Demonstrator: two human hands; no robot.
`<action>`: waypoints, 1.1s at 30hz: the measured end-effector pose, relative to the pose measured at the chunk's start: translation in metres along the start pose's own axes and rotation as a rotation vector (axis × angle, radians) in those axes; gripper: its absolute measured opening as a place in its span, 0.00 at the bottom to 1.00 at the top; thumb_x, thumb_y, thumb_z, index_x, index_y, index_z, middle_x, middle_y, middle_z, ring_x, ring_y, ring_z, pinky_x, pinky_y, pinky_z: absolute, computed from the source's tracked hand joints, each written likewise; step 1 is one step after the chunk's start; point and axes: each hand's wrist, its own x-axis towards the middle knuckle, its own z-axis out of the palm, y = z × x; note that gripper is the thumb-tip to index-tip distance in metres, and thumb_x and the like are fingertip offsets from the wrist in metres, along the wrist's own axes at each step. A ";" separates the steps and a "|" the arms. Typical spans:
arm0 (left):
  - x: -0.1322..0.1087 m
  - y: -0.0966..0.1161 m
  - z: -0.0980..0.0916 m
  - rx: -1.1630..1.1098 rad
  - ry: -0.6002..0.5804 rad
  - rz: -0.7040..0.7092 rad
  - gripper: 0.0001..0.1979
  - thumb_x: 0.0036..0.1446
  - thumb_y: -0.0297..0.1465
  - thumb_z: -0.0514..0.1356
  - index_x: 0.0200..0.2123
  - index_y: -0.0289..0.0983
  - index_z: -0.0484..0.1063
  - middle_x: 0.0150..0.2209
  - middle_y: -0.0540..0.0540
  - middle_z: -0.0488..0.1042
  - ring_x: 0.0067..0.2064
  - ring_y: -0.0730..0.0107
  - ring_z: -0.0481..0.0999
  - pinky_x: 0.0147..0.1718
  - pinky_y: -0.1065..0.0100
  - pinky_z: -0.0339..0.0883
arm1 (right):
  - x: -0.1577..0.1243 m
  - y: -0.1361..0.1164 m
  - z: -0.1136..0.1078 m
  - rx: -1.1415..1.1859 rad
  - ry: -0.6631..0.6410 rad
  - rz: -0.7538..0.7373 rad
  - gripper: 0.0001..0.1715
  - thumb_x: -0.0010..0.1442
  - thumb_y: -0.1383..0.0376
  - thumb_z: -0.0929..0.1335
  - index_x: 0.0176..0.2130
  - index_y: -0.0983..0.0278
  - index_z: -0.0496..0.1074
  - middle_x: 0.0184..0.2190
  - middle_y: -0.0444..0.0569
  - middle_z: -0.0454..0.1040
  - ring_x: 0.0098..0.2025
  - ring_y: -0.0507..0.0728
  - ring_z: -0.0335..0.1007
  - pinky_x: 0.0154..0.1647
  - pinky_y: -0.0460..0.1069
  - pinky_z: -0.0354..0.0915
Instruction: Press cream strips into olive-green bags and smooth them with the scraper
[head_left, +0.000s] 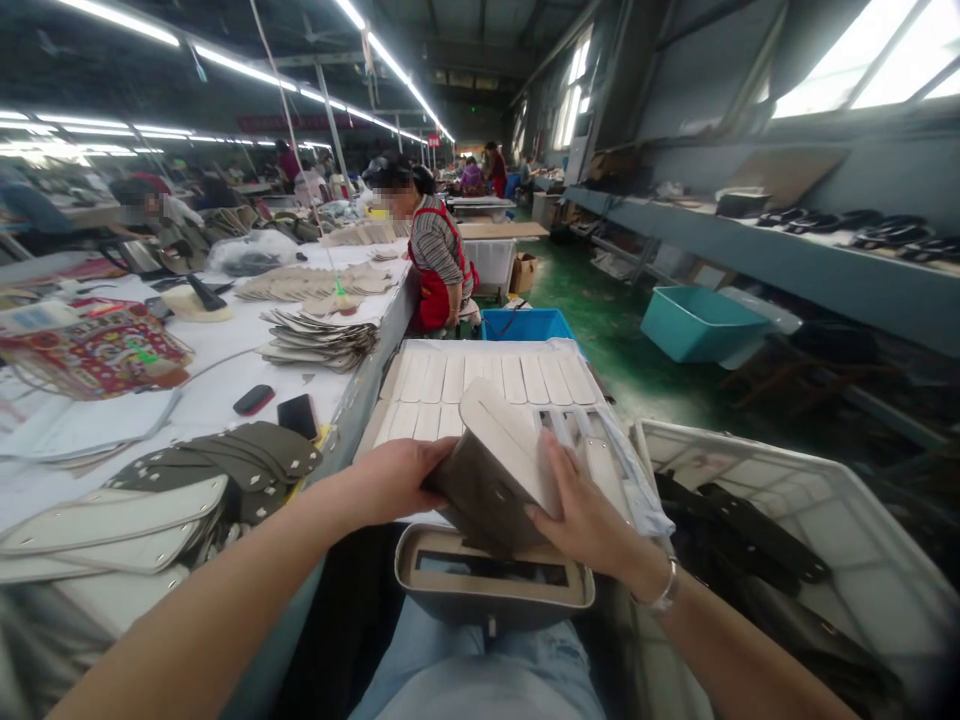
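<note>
- Left hand [397,478] is pinching the dark-and-pale piece [486,484] over the open case [457,606].
- Right hand [589,515] is gripping its pale edge.
- Light, even pressure is likely preventing creases.

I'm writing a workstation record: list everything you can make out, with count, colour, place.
Held piece: one, dark and cream, centre.
Rounded case: one, dark with tan rim, below it.
Panels: many, cream, in rows ahead.
Nearest table: one, white, left.
Phone: one, black, by the table's right edge.
Flaps: several, cream and dark olive, left foreground.
Stack: one, greyish, on the table.
Crate: one, white, right foreground.
Loose pieces: several, dark, in the crate.
Bin: one, blue, beyond the panels.
Tub: one, teal, beyond the crate.
Lights: several, white, overhead.
Nearest worker: one, red apron, ahead.
Other items: count unclear.
Left hand: one, bare, on the piece's left.
Right hand: one, bare, opposite.
</note>
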 end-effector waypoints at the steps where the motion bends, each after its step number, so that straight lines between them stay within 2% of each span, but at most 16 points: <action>1: -0.007 -0.003 0.002 -0.007 -0.026 -0.009 0.26 0.47 0.33 0.62 0.51 0.40 0.63 0.34 0.47 0.76 0.36 0.60 0.75 0.32 0.70 0.63 | -0.001 0.002 0.004 0.034 -0.027 -0.008 0.51 0.54 0.63 0.65 0.64 0.65 0.29 0.64 0.57 0.43 0.64 0.62 0.38 0.62 0.61 0.45; 4: -0.024 -0.009 0.007 -0.045 -0.051 -0.015 0.20 0.51 0.31 0.58 0.49 0.41 0.63 0.35 0.47 0.76 0.37 0.61 0.75 0.33 0.69 0.64 | -0.003 0.004 0.016 0.091 -0.066 -0.030 0.53 0.52 0.64 0.65 0.64 0.64 0.29 0.64 0.58 0.43 0.64 0.62 0.39 0.62 0.61 0.46; 8: -0.031 -0.008 0.024 -0.067 -0.011 -0.030 0.21 0.52 0.29 0.57 0.50 0.42 0.61 0.40 0.47 0.75 0.41 0.63 0.74 0.39 0.68 0.64 | -0.006 0.003 0.026 0.028 -0.064 -0.054 0.55 0.51 0.63 0.66 0.64 0.65 0.27 0.63 0.58 0.43 0.64 0.62 0.41 0.61 0.60 0.49; 11: -0.030 -0.004 0.054 -0.001 -0.026 -0.079 0.12 0.51 0.28 0.57 0.42 0.37 0.67 0.35 0.45 0.75 0.39 0.61 0.73 0.39 0.65 0.64 | -0.013 0.009 0.027 -0.086 -0.071 -0.100 0.56 0.51 0.59 0.67 0.64 0.68 0.29 0.61 0.61 0.48 0.61 0.65 0.47 0.59 0.60 0.53; 14: -0.035 -0.002 0.088 0.042 -0.026 -0.066 0.05 0.50 0.28 0.58 0.32 0.36 0.69 0.33 0.44 0.73 0.39 0.60 0.72 0.40 0.62 0.63 | -0.025 0.022 0.023 -0.219 -0.074 -0.210 0.55 0.50 0.55 0.69 0.64 0.68 0.36 0.58 0.62 0.55 0.58 0.66 0.52 0.57 0.60 0.56; 16: -0.043 -0.004 0.107 -0.010 0.064 -0.054 0.09 0.48 0.26 0.59 0.36 0.37 0.69 0.38 0.44 0.73 0.44 0.59 0.70 0.45 0.59 0.61 | -0.032 0.030 0.022 -0.302 -0.066 -0.299 0.54 0.49 0.52 0.69 0.64 0.67 0.41 0.56 0.62 0.57 0.55 0.68 0.55 0.53 0.61 0.59; 19: -0.060 -0.016 0.128 -0.189 0.313 -0.212 0.19 0.48 0.26 0.59 0.46 0.39 0.65 0.47 0.43 0.68 0.51 0.59 0.64 0.50 0.56 0.58 | -0.036 0.031 0.028 -0.403 -0.050 -0.457 0.46 0.52 0.49 0.67 0.62 0.60 0.47 0.52 0.61 0.60 0.48 0.67 0.61 0.43 0.61 0.64; 21: -0.073 -0.024 0.142 -0.387 0.416 -0.368 0.20 0.51 0.28 0.57 0.49 0.39 0.63 0.48 0.42 0.66 0.50 0.61 0.65 0.46 0.60 0.63 | -0.036 0.026 0.035 -0.450 -0.077 -0.554 0.39 0.55 0.50 0.65 0.62 0.56 0.50 0.50 0.60 0.62 0.42 0.65 0.63 0.38 0.60 0.65; 23: -0.084 -0.029 0.155 -0.552 0.448 -0.504 0.19 0.54 0.30 0.54 0.50 0.38 0.62 0.45 0.43 0.68 0.46 0.65 0.69 0.41 0.64 0.66 | -0.034 0.019 0.043 -0.474 -0.121 -0.630 0.37 0.56 0.53 0.64 0.61 0.57 0.51 0.49 0.60 0.63 0.40 0.63 0.63 0.35 0.58 0.65; 25: -0.090 -0.030 0.167 -0.595 0.439 -0.614 0.18 0.56 0.31 0.52 0.50 0.37 0.62 0.41 0.45 0.70 0.42 0.67 0.71 0.40 0.65 0.66 | -0.034 0.014 0.049 -0.489 -0.152 -0.690 0.36 0.57 0.55 0.64 0.61 0.60 0.52 0.50 0.60 0.64 0.40 0.63 0.63 0.34 0.56 0.65; 27: -0.091 -0.027 0.172 -0.532 0.398 -0.672 0.18 0.58 0.33 0.50 0.52 0.37 0.61 0.39 0.45 0.72 0.39 0.67 0.72 0.40 0.65 0.65 | -0.036 0.012 0.051 -0.514 -0.169 -0.728 0.35 0.57 0.57 0.64 0.61 0.61 0.53 0.49 0.61 0.64 0.40 0.63 0.63 0.33 0.56 0.64; 30: -0.086 -0.021 0.167 -0.346 0.281 -0.668 0.22 0.58 0.32 0.49 0.56 0.35 0.55 0.34 0.45 0.73 0.35 0.64 0.73 0.37 0.65 0.64 | -0.041 0.011 0.049 -0.555 -0.205 -0.735 0.36 0.55 0.61 0.65 0.61 0.60 0.53 0.50 0.60 0.65 0.39 0.63 0.63 0.32 0.55 0.63; 33: -0.079 -0.019 0.156 -0.189 0.166 -0.639 0.26 0.55 0.28 0.49 0.59 0.34 0.52 0.27 0.47 0.73 0.30 0.63 0.73 0.32 0.66 0.62 | -0.044 0.007 0.048 -0.535 -0.287 -0.667 0.39 0.52 0.59 0.68 0.60 0.59 0.53 0.51 0.62 0.63 0.40 0.64 0.64 0.33 0.56 0.63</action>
